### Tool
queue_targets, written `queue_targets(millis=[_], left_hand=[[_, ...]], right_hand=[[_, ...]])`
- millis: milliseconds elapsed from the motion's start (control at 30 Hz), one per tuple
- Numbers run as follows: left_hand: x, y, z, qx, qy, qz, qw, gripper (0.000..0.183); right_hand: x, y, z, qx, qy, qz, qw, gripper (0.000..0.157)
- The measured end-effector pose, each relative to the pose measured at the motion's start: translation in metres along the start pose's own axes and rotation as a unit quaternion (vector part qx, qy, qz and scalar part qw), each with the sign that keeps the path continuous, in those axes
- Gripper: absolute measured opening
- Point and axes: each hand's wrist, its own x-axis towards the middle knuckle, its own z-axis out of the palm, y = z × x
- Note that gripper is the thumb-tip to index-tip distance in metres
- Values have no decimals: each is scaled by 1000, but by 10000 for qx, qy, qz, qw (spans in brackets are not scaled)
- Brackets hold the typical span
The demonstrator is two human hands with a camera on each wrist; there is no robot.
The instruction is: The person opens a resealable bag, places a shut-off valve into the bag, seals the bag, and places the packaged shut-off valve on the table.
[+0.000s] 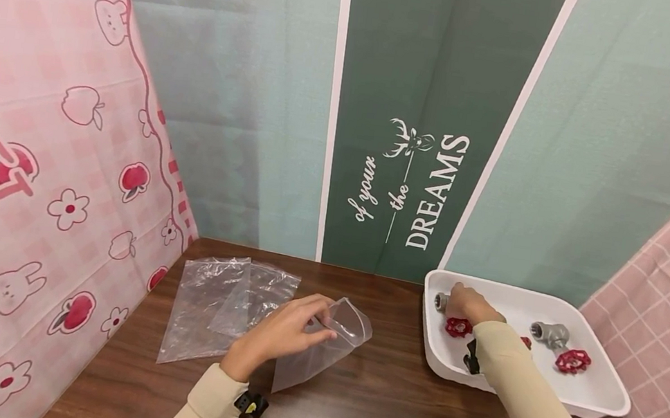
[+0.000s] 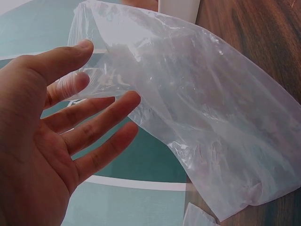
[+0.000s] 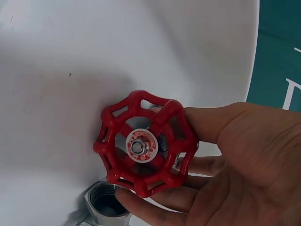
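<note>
My left hand (image 1: 295, 326) holds a clear zip bag (image 1: 316, 363) up at its mouth, thumb and index finger at the zip strip. In the left wrist view the bag (image 2: 211, 108) hangs out to the right, and the other fingers are spread beside it. Over the left end of the white tray (image 1: 599, 407), my right hand (image 1: 470, 304) grips a metal valve with a red handwheel (image 1: 458, 327). The right wrist view shows thumb and fingers around the valve beneath its handwheel (image 3: 141, 143), with a threaded metal opening (image 3: 108, 202) below.
Another valve (image 1: 553, 333) with a red handwheel (image 1: 573, 362) lies at the tray's right side. A further red piece (image 1: 526, 342) shows partly behind the right sleeve. Flat clear bags (image 1: 204, 304) overlap on the wooden table (image 1: 361, 407) at left. Printed cloths hang around the table.
</note>
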Motion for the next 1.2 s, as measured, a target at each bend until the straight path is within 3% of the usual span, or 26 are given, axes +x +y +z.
queue_targets(millis=[200,500,900,1000,1200], left_hand=[[0,0,0,68,-28,-34,10000,22],[0,1,0,52,45,-2,10000,22],[0,1,-1,45,38,2,10000,20],[-1,0,-1,43,42,0,10000,20],[-1,-1,0,63,51,-2,10000,21]], right_hand=[[4,5,3,22,-149,59,9999,55],[6,9,6,-110,-54,-53,9999,33],[2,8,4,-120,-68,-13,9999,30],[1,7,3,-94,-84,12,9999,33],[-2,6,2,125,-169,85,9997,54]])
